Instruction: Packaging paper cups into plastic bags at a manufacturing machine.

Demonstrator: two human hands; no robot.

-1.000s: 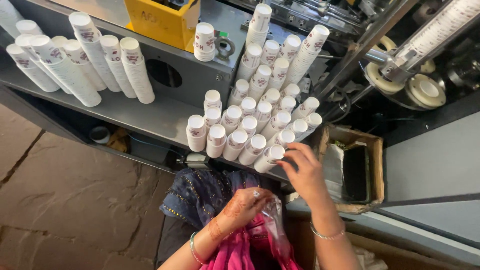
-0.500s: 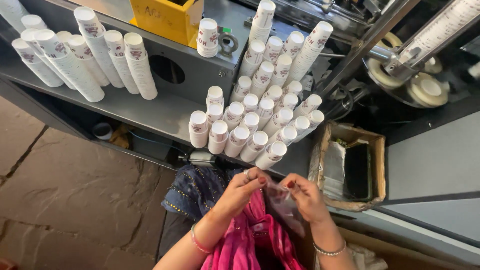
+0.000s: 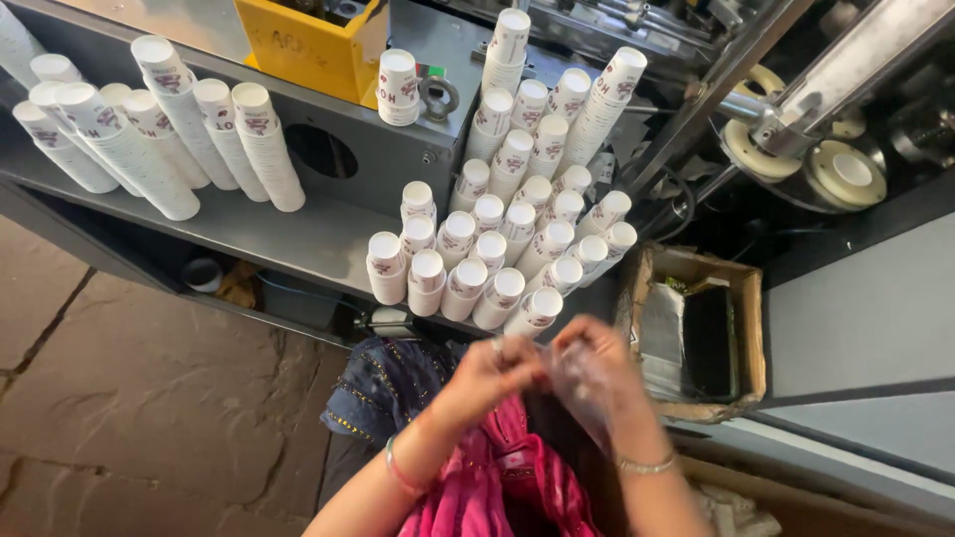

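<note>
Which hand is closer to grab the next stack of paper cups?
Probably the right hand. It sits just under the nearest stack of paper cups, while the left hand is a bit further away. Both hands are busy holding the clear plastic bag, so one grip must let go first.

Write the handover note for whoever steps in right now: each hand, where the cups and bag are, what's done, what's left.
Left hand and right hand: together at waist height, fingers pinching a clear plastic bag; it looks empty.
Cup stacks: lying in rows on the grey shelf just ahead; more stacks at the shelf's left.
Done: cups stacked.
Left: no stack is in the bag yet.
</note>
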